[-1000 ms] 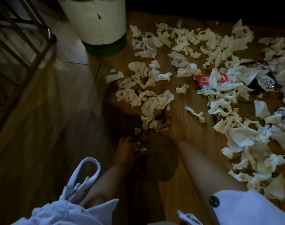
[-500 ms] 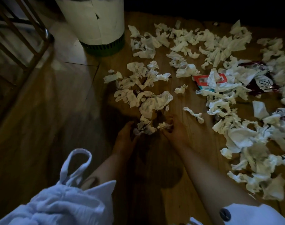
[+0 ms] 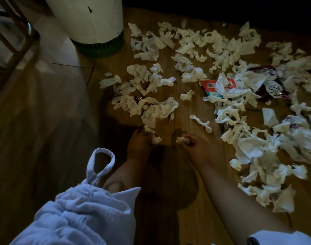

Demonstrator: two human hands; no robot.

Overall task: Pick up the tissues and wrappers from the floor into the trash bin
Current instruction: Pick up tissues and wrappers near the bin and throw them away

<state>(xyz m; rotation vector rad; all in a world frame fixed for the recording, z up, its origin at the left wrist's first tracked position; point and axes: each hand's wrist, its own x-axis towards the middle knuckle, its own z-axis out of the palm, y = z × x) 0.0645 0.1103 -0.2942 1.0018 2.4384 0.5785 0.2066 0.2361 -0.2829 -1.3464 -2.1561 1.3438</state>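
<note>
Gathering, in the head view, your right hand [image 3: 195,147] has its grip pinching a small tissue wad [image 3: 182,139], and your left hand [image 3: 138,144] curls its grip round the near end of a tissue clump [image 3: 158,110]. Bunch several before carrying them to the trash bin [image 3: 91,20], up left. Wrappers [image 3: 206,85] lie among tissues on the floor [image 3: 184,108].

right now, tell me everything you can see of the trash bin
The trash bin stands upright on the floor at the top left, its rim cut off by the frame. It has a round white body with a small dark tear, above a green ribbed base. The nearest tissues lie just right of it, apart.
</note>
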